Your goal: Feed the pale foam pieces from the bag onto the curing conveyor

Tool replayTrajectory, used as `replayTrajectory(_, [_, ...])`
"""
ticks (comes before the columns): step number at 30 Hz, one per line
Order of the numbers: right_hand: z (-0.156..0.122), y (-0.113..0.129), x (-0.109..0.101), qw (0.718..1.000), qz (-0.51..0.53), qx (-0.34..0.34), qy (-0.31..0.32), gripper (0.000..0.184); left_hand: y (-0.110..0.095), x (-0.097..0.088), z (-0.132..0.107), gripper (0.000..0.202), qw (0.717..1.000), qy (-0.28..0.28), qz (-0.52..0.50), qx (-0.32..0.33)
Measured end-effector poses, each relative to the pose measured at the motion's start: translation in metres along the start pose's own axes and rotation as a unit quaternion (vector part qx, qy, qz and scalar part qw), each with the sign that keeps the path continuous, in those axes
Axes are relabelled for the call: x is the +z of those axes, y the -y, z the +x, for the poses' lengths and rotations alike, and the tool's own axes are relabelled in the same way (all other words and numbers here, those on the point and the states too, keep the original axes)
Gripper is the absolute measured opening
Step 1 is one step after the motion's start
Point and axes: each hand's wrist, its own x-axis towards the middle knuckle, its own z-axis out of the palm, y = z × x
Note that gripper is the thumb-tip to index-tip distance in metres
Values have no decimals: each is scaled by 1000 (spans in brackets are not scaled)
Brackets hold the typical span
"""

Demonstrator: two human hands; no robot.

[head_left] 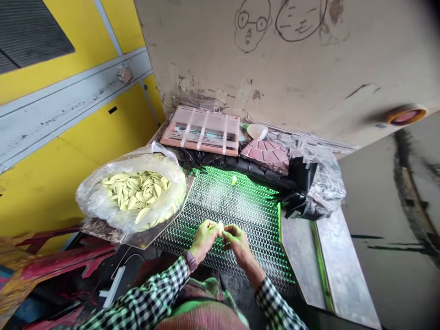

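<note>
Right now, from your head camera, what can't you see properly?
In the head view:
- The small pale piece: fingers of the left hand and right hand hide most of it.
- Lower pale leaf-shaped pieces: upper pieces and the clear plastic bag hide them.
- The wristband: too small for details.
- The right sleeve: cut off by the bottom edge.

Small pale yellow-green piece (216,226) is pinched between the fingers (210,228) of both hands, partly hidden. Similar leaf-shaped pieces (135,192) are heaped in a clear plastic bag (92,200) at 10 o'clock. One lone piece (234,180) is laid on the wire mesh (247,201) at 12 o'clock.
</note>
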Motion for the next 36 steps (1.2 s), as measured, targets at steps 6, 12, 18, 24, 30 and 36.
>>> replayTrajectory(6, [6, 0, -23, 946, -288, -106, -107, 34, -4, -12, 25, 32, 990, -48, 122, 50])
replayTrajectory(12, [-12, 23, -16, 914, -341, -186, -115, 29, -17, -21, 12, 40, 999, -29, -26, 12])
replayTrajectory(18, [-13, 18, 30, 994, -61, -91, 9, 34, -24, 0, -14, 35, 977, 34, -202, 54])
replayTrajectory(24, [-6, 11, 18, 998, -21, -28, -61, 48, -17, -5, -9, 31, 993, 46, -106, 19])
replayTrajectory(30, [-13, 11, -1, 996, -77, -28, -44, 51, -8, -4, -7, 18, 995, 24, 20, 96])
replayTrajectory(36, [-18, 1, 2, 998, 35, 51, -8, 55, -11, -10, -13, 26, 990, 101, -16, 100])
